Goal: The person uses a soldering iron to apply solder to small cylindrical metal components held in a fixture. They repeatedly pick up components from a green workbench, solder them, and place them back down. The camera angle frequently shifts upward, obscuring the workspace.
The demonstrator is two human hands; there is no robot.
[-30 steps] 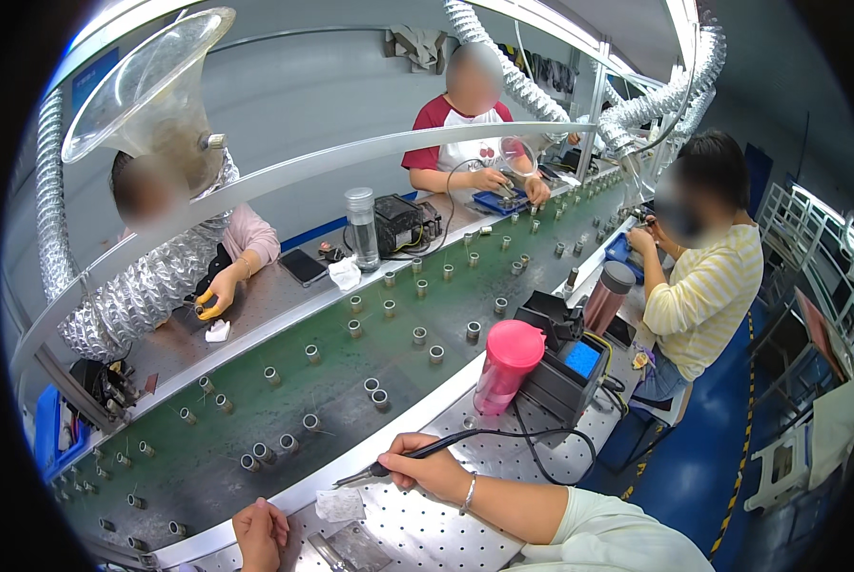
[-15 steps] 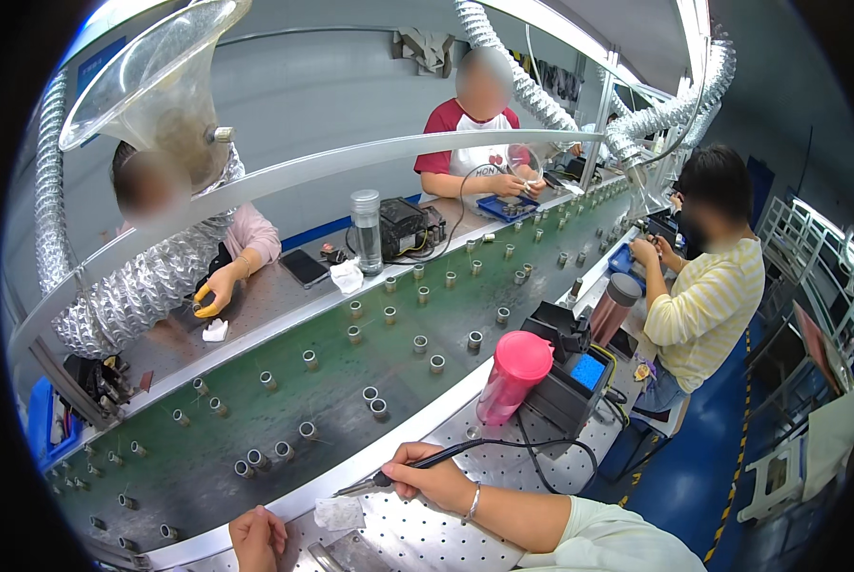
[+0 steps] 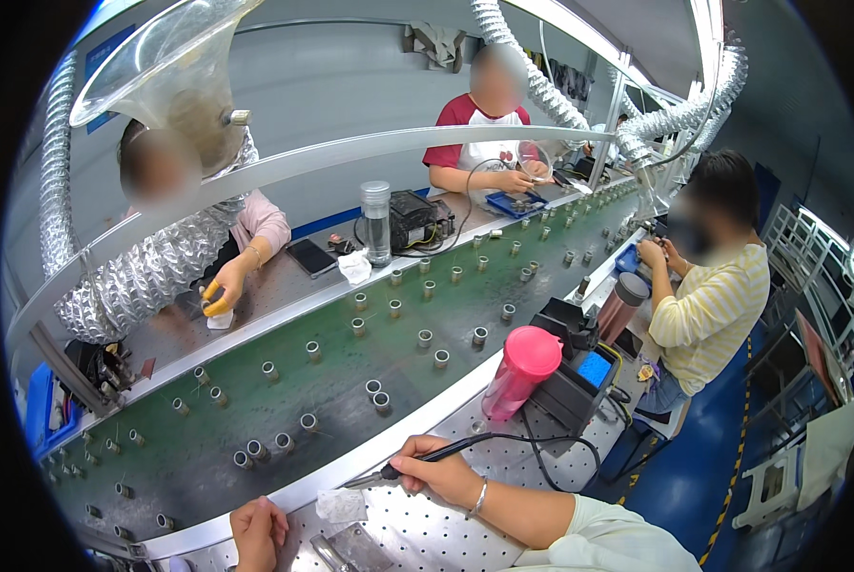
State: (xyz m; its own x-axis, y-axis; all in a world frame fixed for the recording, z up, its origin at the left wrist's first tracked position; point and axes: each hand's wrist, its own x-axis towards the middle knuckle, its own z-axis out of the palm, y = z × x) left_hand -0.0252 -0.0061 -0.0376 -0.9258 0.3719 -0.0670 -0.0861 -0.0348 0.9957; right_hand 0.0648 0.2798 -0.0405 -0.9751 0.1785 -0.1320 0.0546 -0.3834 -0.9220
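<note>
My right hand [image 3: 436,467] is closed round the black handle of a soldering iron [image 3: 453,445]. Its metal tip points left, just above a folded white tissue [image 3: 341,506] on the perforated metal bench [image 3: 427,529]. Down at the bench edge, my left hand [image 3: 258,532] has its fingers curled in; anything between them is hidden. Beside it, to the right, lies a metal block fixture [image 3: 358,549], partly cut off by the lower edge. A black cable loops from the iron toward the soldering station [image 3: 568,396].
A green conveyor belt [image 3: 255,410] beyond the bench carries many small metal cylinders [image 3: 308,422]. A pink lidded cup [image 3: 522,372] and a brown tumbler [image 3: 623,300] stand to the right. Co-workers sit across the belt and at right. A metal rail [image 3: 350,143] and foil ducts [image 3: 150,272] cross above.
The view has shifted slightly. My right hand still holds the soldering iron over the tissue, and my left stays at the bench edge. The co-worker's hand at far left has moved onto the white tissue there.
</note>
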